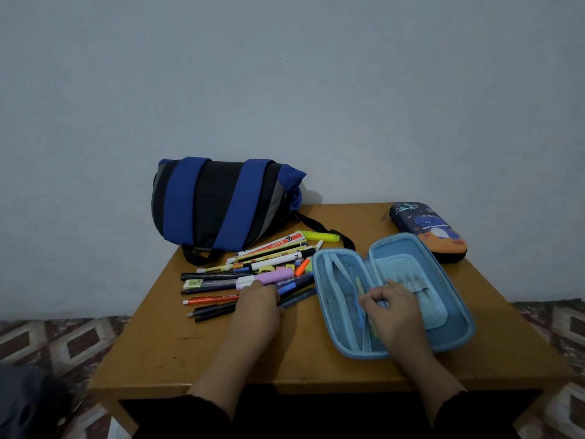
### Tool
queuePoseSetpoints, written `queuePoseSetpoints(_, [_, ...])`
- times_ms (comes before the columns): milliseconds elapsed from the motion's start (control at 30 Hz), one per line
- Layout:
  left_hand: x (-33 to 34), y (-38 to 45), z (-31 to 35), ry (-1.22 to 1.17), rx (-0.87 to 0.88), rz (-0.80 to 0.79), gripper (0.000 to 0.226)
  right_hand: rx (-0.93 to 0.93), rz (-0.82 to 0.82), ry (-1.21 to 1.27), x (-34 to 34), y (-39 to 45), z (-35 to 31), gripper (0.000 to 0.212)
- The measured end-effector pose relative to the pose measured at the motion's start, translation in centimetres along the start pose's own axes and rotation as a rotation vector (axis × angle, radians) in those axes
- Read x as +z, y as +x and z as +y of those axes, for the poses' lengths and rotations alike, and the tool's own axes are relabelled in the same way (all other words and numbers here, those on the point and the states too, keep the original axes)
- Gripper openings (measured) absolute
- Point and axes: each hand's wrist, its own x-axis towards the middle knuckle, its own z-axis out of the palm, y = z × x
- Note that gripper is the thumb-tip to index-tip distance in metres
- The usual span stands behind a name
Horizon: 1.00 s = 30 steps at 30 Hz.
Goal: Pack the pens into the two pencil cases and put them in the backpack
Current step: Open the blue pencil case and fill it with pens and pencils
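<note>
Wooden table [202, 353], mesh-lined hard-shell blue pencil case [456, 315], slim plastic pens [240, 274].

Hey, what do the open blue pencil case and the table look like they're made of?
The open blue pencil case looks like a moulded foam or EVA shell with a matte fabric skin: stiff rounded rims, and a mesh pocket on the left half. The table looks like wood or wood-look laminate, ochre-brown and smooth with a dull sheen; which one, I can't tell.

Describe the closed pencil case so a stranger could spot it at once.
Start at the wooden table and go to its far right corner. Behind the open light-blue pencil case lies the closed pencil case, dark navy with a cartoon space print and an orange end.
</note>
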Motion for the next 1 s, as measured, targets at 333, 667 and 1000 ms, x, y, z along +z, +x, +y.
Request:
queuePoseSetpoints(333, [-0.16,-0.03,-0.48,-0.013,-0.015,0.005,0.020,-0.016,0.000,-0.029,-0.13,-0.20,-0.44,0.025])
queuePoseSetpoints(667, [-0.21,0.42,-0.61,-0.042,-0.041,-0.062,0.020,0.005,-0.012,-0.049,-0.11,-0.20,-0.41,0.018])
queuePoseSetpoints(1000, [0.14,0.13,-0.50,-0.016,-0.031,-0.019,0.019,0.029,-0.018,-0.053,-0.20,-0.27,-0.67,0.017])
